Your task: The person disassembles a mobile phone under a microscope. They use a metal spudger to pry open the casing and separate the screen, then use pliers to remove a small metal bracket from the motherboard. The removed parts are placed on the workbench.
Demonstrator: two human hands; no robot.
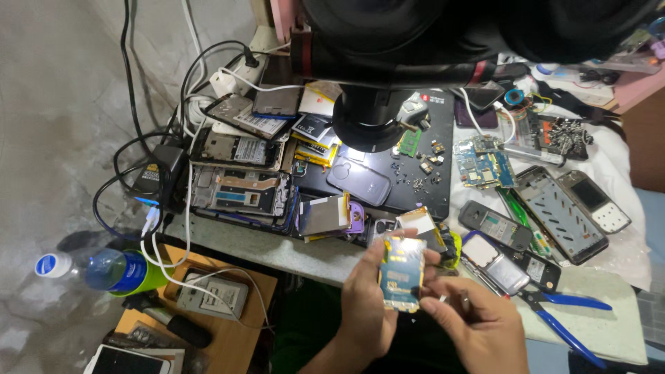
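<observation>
My left hand holds a small phone circuit board, blue with gold contacts, upright in front of me below the table edge. My right hand is just right of it, its fingers pinched around a thin tool whose tip reaches toward the board's lower edge; the tool is mostly hidden. Above the hands a black work mat lies under a microscope head with a lit ring, with a grey phone shell and several tiny parts on it.
Opened phones and frames are stacked at the left, more phone bodies and a blue board at the right. Blue-handled pliers lie near my right hand. Cables and a power strip sit far left; a bottle lies below.
</observation>
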